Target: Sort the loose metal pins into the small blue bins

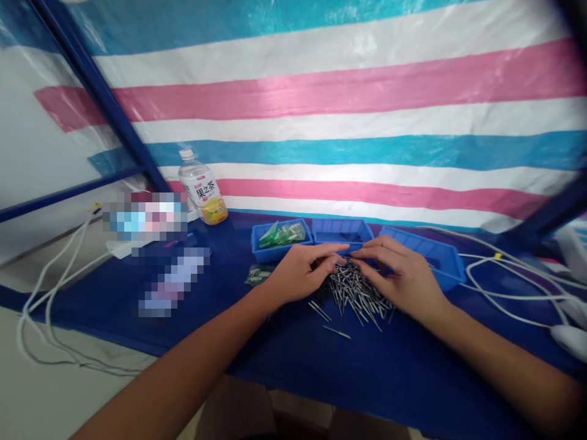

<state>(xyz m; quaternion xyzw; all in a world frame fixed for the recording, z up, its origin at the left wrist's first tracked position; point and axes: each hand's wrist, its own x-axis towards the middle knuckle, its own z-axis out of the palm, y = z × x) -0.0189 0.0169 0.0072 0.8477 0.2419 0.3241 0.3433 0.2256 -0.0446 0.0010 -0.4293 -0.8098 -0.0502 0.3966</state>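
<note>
A heap of thin metal pins (pixel 358 294) lies on the blue table (pixel 367 373). My left hand (pixel 300 271) rests on the heap's left side, fingers stretched toward the middle and curled down onto the pins. My right hand (pixel 398 273) covers the heap's right side, fingers bent onto the pins, its fingertips nearly meeting the left hand's. Whether either hand pinches a pin is hidden. A few loose pins (pixel 336 332) lie nearer me.
Three blue trays stand behind the heap: the left tray (pixel 280 239) holds green packets, then the middle tray (pixel 342 231) and the right tray (pixel 428 256). A drink bottle (pixel 202 188) stands at the back left. White cables (pixel 509 287) run along the right, and a striped tarp hangs behind.
</note>
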